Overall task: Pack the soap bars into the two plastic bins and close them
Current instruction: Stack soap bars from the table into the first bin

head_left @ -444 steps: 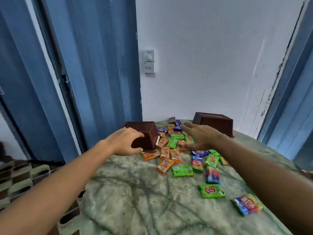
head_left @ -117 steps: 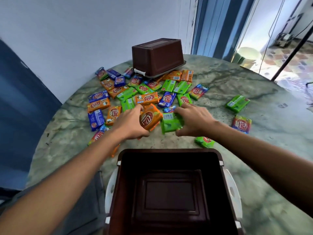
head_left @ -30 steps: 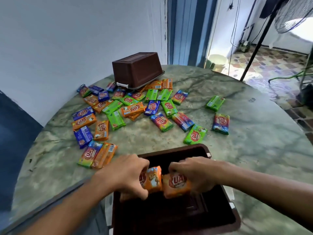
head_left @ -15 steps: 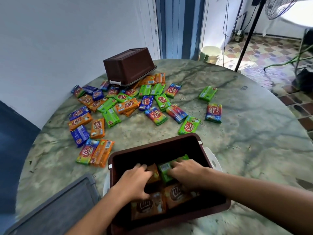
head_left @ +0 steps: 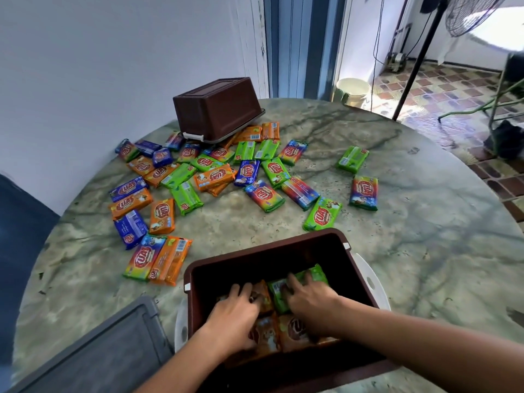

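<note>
Pressing down inside the near bin (head_left: pixel 279 252), both hands are at work on its floor. Item: left hand (head_left: pixel 234 319), palm down, fingers spread on an orange bar (head_left: pixel 262 295) at the bin's middle, seemingly to seat it flat; whether the fingers curl round the bar cannot be told. Item: right hand (head_left: pixel 310 300), palm down, fingers laid over a green bar (head_left: pixel 314 275) toward the far right of the floor, touching it and likely nudging it snug beside the orange one. Item: two more orange bars (head_left: pixel 292 330) lying flat under the wrists, side by side, so a first layer appears to be forming (flat packing wastes least room).

Item: near bin, brown plastic, upright and open at the tabletop's near edge, within easy reach of both arms; white latch handles (head_left: pixel 368 282) hang outward at its ends. Item: grey lid (head_left: pixel 107 347), lying off to the bin's left, kept clear for loading. Item: loose soap bars (head_left: pixel 212 177), orange, green, blue and rainbow wrappers, scattered across the marbled tabletop (head_left: pixel 411 236) beyond the bin; most remain unpacked. Item: second bin (head_left: pixel 215 109), brown, standing upside down at the far edge, tilted on some bars beneath its rim, not yet turned over for filling.

Judgement: early in the task, neither bin closed.
</note>
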Motion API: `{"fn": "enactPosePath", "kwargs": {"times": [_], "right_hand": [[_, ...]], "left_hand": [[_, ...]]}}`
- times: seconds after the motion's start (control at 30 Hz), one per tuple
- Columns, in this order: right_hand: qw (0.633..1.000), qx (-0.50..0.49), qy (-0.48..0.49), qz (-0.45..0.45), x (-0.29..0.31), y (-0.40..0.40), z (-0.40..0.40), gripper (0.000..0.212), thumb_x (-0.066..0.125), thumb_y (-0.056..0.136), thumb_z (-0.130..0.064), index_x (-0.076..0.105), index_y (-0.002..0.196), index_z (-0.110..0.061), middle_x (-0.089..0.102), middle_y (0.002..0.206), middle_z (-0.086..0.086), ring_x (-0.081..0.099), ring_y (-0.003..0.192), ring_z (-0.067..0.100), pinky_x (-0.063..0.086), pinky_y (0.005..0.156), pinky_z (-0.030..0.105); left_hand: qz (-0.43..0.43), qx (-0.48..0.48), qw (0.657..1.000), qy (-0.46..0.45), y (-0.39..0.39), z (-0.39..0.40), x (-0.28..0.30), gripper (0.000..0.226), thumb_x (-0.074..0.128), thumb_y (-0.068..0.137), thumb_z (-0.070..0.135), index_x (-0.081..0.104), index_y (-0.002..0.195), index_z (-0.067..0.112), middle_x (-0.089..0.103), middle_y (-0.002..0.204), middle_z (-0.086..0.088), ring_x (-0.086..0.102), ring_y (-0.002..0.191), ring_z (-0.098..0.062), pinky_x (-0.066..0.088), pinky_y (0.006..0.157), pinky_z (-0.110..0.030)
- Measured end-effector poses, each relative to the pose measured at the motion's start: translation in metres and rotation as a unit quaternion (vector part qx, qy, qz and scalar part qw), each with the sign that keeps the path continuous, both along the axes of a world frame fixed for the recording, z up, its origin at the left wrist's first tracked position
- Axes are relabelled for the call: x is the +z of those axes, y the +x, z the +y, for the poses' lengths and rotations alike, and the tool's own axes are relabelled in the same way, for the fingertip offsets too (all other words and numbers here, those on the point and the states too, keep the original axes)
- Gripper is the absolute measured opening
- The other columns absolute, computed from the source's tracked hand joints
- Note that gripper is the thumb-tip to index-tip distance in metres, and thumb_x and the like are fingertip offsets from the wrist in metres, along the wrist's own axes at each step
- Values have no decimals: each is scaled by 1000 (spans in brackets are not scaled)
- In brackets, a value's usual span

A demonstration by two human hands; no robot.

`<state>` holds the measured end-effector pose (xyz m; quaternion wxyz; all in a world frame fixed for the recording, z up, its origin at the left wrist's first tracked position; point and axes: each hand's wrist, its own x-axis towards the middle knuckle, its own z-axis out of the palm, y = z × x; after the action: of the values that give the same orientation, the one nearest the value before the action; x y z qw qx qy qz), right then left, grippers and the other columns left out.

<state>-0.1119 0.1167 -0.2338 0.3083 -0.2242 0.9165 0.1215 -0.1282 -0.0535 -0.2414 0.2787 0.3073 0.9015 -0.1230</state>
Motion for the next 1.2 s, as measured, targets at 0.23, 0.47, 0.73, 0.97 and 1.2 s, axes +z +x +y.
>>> {"fn": "enactPosePath", "kwargs": {"times": [0.23, 0.47, 0.73, 0.97, 1.2], "right_hand": [[965, -79, -232, 98, 55, -17, 23, 38, 54, 86, -34, 54, 121, -19, 59, 119, 3, 59, 107, 28, 51, 83, 39], [973, -128, -170, 87, 66, -72, 75, 62, 70, 79, -38, 48, 135, -22, 55, 130, 2, 49, 121, 26, 44, 89, 35], [963, -128, -235, -26, 50, -90, 123, 20, 62, 82, -5, 65, 102, -5, 62, 93, 13, 55, 87, 23, 37, 67, 27], [965, -169, -201, -13, 48, -94, 219, 9, 69, 76, -6, 66, 84, -3, 60, 74, 6, 52, 77, 19, 34, 58, 27], [945, -224, -232, -52, 45, -107, 281, 34, 73, 76, -10, 52, 54, -23, 51, 49, -6, 44, 53, 5, 34, 52, 22]], "left_hand": [[72, -42, 940, 330, -34, -6, 56, 56, 52, 78, 49, 54, 128, 25, 62, 119, 8, 58, 109, -10, 48, 91, -27], [-118, 107, 972, 173, -110, -4, 68, 49, 76, 72, 36, 55, 116, 35, 58, 114, 14, 55, 104, -4, 45, 90, -23], [-118, 66, 984, 115, -119, 64, 53, 20, 64, 73, 7, 67, 92, 11, 66, 85, -3, 63, 86, -18, 48, 69, -30], [-96, 35, 987, 125, -128, 167, 55, 21, 63, 77, 9, 66, 97, 12, 67, 97, -9, 60, 89, -22, 46, 70, -29], [-189, 74, 964, 170, -135, 220, 57, 27, 70, 80, 15, 65, 106, 11, 66, 99, -4, 58, 84, -15, 43, 64, -25]]}}
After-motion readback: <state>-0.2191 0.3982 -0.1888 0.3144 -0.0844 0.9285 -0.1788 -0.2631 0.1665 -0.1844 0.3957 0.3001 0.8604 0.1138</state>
